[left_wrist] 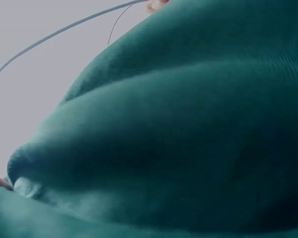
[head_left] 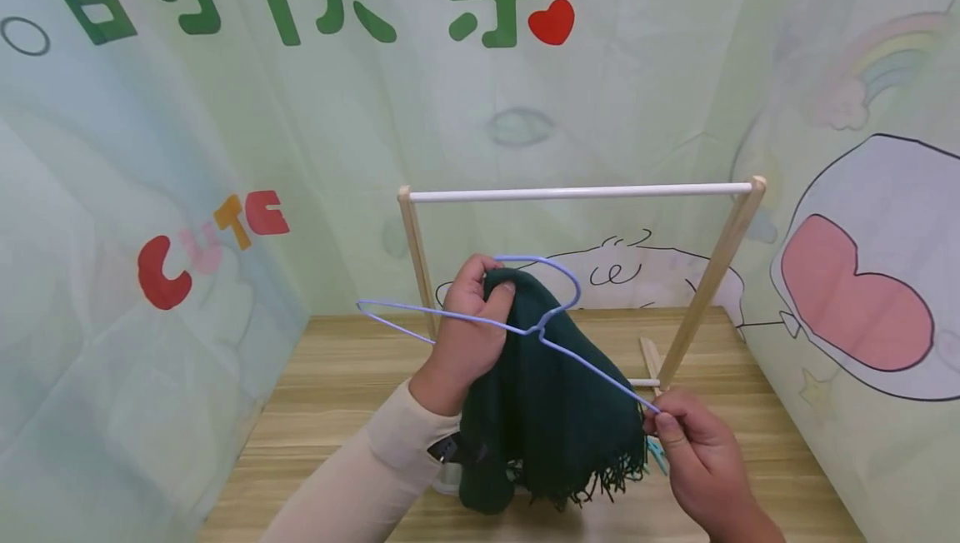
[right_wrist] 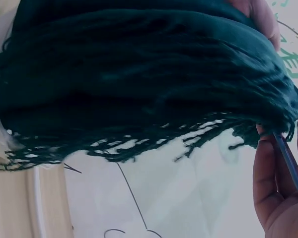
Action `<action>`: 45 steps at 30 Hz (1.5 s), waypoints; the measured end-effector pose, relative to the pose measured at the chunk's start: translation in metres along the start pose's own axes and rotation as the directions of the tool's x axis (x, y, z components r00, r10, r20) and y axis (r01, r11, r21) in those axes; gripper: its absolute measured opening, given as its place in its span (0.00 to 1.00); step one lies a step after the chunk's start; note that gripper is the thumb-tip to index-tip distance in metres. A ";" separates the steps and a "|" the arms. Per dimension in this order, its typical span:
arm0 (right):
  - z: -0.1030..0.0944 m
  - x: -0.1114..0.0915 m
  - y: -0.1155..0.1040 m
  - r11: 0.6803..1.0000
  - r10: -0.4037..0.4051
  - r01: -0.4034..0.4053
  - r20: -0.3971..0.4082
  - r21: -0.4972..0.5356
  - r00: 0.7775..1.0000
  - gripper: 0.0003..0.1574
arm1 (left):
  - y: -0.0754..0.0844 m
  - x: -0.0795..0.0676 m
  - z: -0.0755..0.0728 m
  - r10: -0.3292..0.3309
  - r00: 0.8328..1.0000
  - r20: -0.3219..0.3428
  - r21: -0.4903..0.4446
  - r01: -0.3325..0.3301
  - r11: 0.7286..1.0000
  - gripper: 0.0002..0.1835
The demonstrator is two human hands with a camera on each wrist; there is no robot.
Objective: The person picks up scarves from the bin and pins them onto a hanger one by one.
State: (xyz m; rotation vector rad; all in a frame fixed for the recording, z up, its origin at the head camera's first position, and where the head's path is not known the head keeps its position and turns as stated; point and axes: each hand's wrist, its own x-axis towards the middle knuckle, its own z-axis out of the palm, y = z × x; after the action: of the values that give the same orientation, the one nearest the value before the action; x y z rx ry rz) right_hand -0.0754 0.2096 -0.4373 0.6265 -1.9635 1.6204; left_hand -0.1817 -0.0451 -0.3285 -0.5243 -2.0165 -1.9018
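Observation:
In the head view my left hand [head_left: 472, 322] grips a bunched upper part of a dark green fringed scarf [head_left: 562, 393], thumb on the near side. The scarf hangs in folds, with its fringe lowest. A light blue hanger [head_left: 592, 360] slants across it, hook upward. One hanger bar crosses in front of my left hand, while another disappears behind that hand. My right hand [head_left: 705, 460] pinches the hanger's lower right end between thumb and fingers, beside the scarf's edge. In the right wrist view the fringe [right_wrist: 188, 134] lies right at the fingertips [right_wrist: 265, 148]. Green cloth [left_wrist: 164, 129] fills most of the left wrist view.
Behind the hands stands a wooden rack with a white top rail [head_left: 577, 192] and a slanted right post [head_left: 712, 276]. A small teal object [head_left: 657, 455] lies on the wood-grain tabletop [head_left: 315, 393] near my right hand. Printed cloth walls [head_left: 637, 93] enclose the table.

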 end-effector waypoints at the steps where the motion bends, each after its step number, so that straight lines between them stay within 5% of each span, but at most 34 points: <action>1: 0.001 -0.001 0.000 1.000 0.009 -0.009 0.013 -0.010 1.000 0.19 | -0.001 0.001 0.000 -0.004 1.000 -0.021 0.010 0.004 1.000 0.05; 7: 0.004 -0.005 0.002 0.999 0.041 -0.041 0.053 -0.006 0.998 0.20 | -0.004 0.008 0.000 -0.005 0.987 -0.162 0.087 0.019 0.996 0.05; 14: 0.003 -0.008 0.005 0.984 0.050 -0.066 0.098 0.168 0.994 0.18 | -0.009 0.015 -0.006 0.030 0.965 -0.261 0.091 -0.006 0.996 0.06; 19: -0.001 -0.005 -0.003 0.977 0.084 -0.103 0.105 0.189 0.991 0.18 | -0.017 0.016 -0.013 0.009 0.979 -0.203 0.277 0.049 0.960 0.06; 24: -0.001 -0.004 -0.007 0.972 0.105 -0.118 0.075 0.204 0.992 0.18 | -0.018 0.019 -0.018 -0.034 0.997 -0.069 0.493 0.064 0.868 0.09; 28: 0.002 -0.005 -0.004 0.966 0.107 -0.104 0.000 0.238 0.994 0.16 | -0.017 0.019 -0.020 -0.139 0.988 0.064 0.596 0.074 0.800 0.14; 30: 0.002 -0.004 -0.002 0.968 0.133 -0.119 -0.051 0.219 0.990 0.15 | -0.016 0.016 -0.022 -0.190 0.970 0.149 0.651 0.048 0.757 0.17; 33: -0.001 -0.003 -0.002 0.971 0.176 -0.153 -0.115 0.183 0.978 0.14 | -0.013 0.010 -0.024 -0.190 0.940 0.283 0.723 -0.079 0.687 0.18; 36: -0.006 0.001 -0.003 0.967 0.209 -0.181 -0.158 0.177 0.965 0.14 | -0.009 0.002 -0.028 -0.091 0.915 0.392 0.737 -0.253 0.626 0.17; 39: -0.012 0.005 -0.005 0.966 0.222 -0.190 -0.183 0.177 0.958 0.15 | -0.005 -0.006 -0.032 0.088 0.877 0.472 0.672 -0.422 0.609 0.13; 42: -0.018 0.008 -0.007 0.967 0.219 -0.182 -0.209 0.180 0.953 0.15 | -0.005 -0.012 -0.039 0.380 0.795 0.474 0.540 -0.603 0.587 0.09; 45: -0.023 0.011 -0.008 0.968 0.200 -0.156 -0.224 0.197 0.954 0.15 | -0.008 -0.013 -0.048 0.669 0.681 0.297 0.489 -0.710 0.506 0.10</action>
State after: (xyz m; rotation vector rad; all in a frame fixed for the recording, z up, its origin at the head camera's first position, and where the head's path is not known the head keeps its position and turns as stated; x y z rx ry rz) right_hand -0.0764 0.2307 -0.4207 0.3017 -1.7519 1.8993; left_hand -0.1751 -0.0942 -0.3388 -1.0341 -1.8501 -0.7402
